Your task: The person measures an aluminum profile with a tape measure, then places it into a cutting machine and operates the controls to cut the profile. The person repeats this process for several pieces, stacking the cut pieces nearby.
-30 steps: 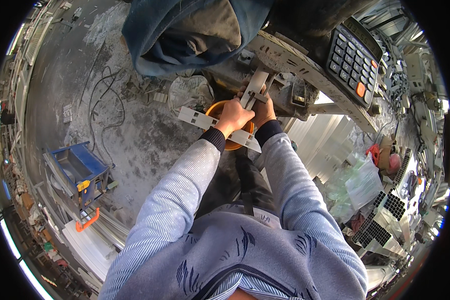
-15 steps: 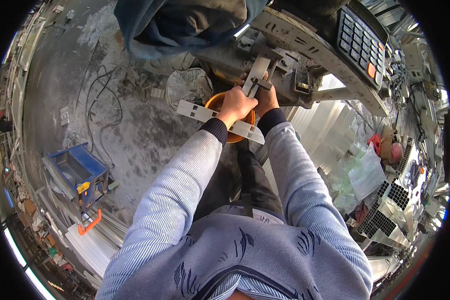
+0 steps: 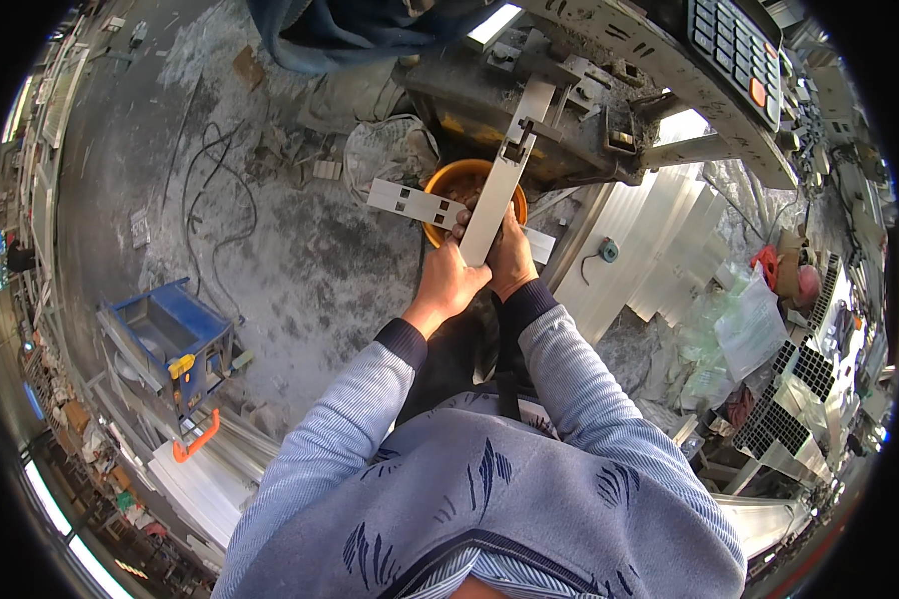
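Note:
A flat silver metal bar (image 3: 492, 205) runs away from me, its near end between my two hands. My left hand (image 3: 449, 282) is closed on the left side of that end, thumb toward the right. On the other side my right hand (image 3: 511, 262) grips the same bar, its fingers partly hidden. At its far part the bar meets a dark metal clamp-like piece (image 3: 517, 147) at the bench edge; whether it is held there I cannot make out. Beneath the hands, a second silver bar with square cutouts (image 3: 415, 203) lies across an orange bucket (image 3: 435, 183).
A grimy metal bench (image 3: 569, 150) stands beyond the bucket, with a large-keyed calculator (image 3: 734, 50) above right. Long metal profiles (image 3: 629, 250) lie at the right, a tape measure (image 3: 607, 250) on them. At the left are a blue machine (image 3: 175, 334) and a loose cable (image 3: 195, 200).
Both hands have come back toward my body and now grip the bar's near end. More of the bar shows beyond them. The whole view has shifted a little.

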A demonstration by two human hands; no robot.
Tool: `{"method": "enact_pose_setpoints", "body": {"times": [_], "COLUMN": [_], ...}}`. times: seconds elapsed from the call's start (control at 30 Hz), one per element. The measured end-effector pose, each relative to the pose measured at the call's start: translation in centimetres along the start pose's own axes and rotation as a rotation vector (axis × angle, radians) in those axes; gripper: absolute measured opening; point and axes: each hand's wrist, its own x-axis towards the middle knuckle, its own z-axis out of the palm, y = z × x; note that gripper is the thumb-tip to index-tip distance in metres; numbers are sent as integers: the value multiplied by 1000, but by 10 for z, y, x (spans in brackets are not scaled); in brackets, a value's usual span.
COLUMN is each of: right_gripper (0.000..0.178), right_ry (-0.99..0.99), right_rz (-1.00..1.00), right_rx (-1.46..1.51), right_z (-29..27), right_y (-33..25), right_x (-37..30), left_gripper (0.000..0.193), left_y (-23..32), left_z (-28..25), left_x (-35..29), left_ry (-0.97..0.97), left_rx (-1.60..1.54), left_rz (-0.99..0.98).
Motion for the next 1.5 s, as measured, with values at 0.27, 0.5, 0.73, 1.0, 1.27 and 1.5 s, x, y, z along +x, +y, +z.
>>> {"method": "enact_pose_setpoints", "body": {"times": [0.27, 0.5, 0.73, 1.0, 1.27, 1.5], "right_gripper": [53, 51, 47, 51, 56, 64], "right_ry": [39, 126, 634, 742, 690, 593], "right_rz": [-21, 8, -711, -708, -645, -660], "right_rx": [-116, -295, -1473, -2057, -2235, -2206], "right_z": [7, -13, -30, -15, -28, -14], "right_y": [-29, -66, -183, -220, -223, -208], "right_x": [24, 18, -2, 0, 0, -10], "left_gripper": [33, 47, 48, 48, 42, 49], "left_y": [25, 21, 23, 33, 33, 33], "left_z": [0, 5, 4, -2, 0, -2], "left_x": [36, 48, 47, 46, 43, 43], "left_ry": [-40, -71, -67, -103, -64, -90], "left_rx": [41, -11, -7, -18, -48, -42], "left_rz": [-57, -52, -72, -156, -114, -109]}}
